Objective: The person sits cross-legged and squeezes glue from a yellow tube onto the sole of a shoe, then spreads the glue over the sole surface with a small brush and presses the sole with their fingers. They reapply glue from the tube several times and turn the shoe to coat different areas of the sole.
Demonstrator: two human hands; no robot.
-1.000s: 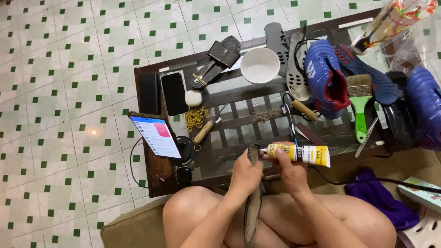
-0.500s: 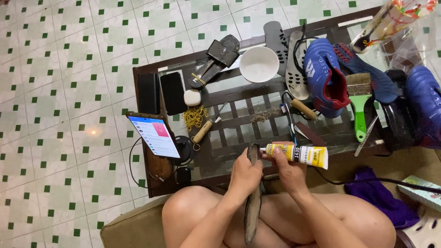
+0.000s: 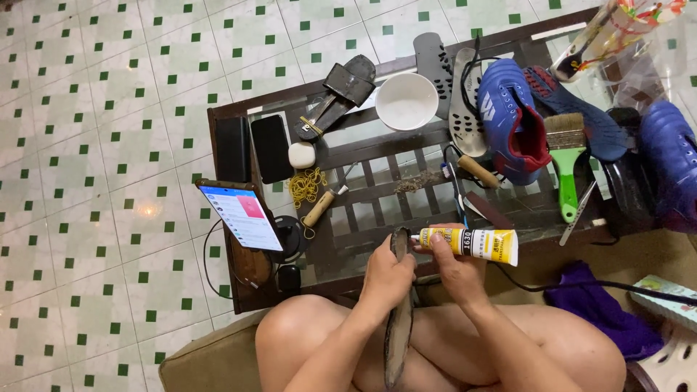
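Left of centre, a propped phone (image 3: 243, 215) with a lit blue-and-pink screen stands at the counter (image 3: 232, 192) edge.

Lower centre: left hand (image 3: 386, 274) clamped around a dark shoe sole (image 3: 398, 327), long axis running top to bottom of the frame, upper tip at the counter edge.

Just right: right hand (image 3: 454, 270) closed on a yellow glue tube (image 3: 472, 242) with a black label band, lying crosswise, nozzle pointing left and touching the sole's tip.

Upper right: blue shoe (image 3: 508, 116), green-handled brush (image 3: 566, 163).
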